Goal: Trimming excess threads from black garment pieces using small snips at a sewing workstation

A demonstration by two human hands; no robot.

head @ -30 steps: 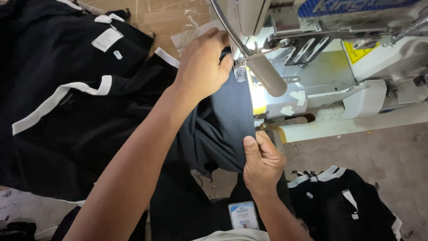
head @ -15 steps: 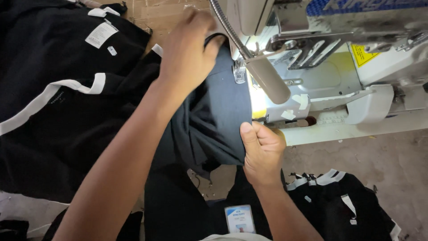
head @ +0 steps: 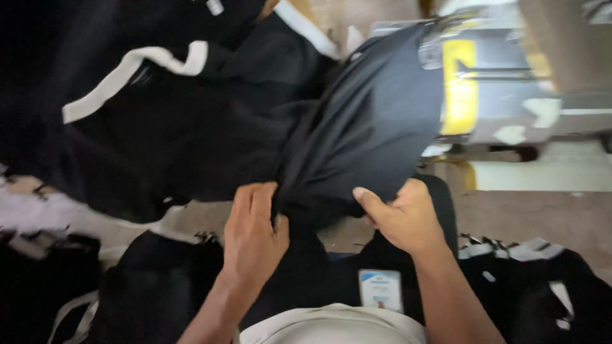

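A dark blue-black piece of fabric [head: 370,127] stretches from the sewing machine [head: 503,95] down toward my body. My left hand [head: 252,232] grips its lower edge on the left, fingers curled into the cloth. My right hand [head: 405,220] holds the same lower edge on the right, thumb on top. The two hands are close together, just above my lap. The picture is blurred by motion.
A pile of black garments with white bands [head: 134,83] covers the table at the left. More black and white garments [head: 542,280] lie low at the right. A badge [head: 380,290] hangs at my chest. The grey machine bed carries a yellow label [head: 459,83].
My left hand has left the far end of the fabric by the machine and come down to the near edge beside my right hand. The view has tilted and moved closer.
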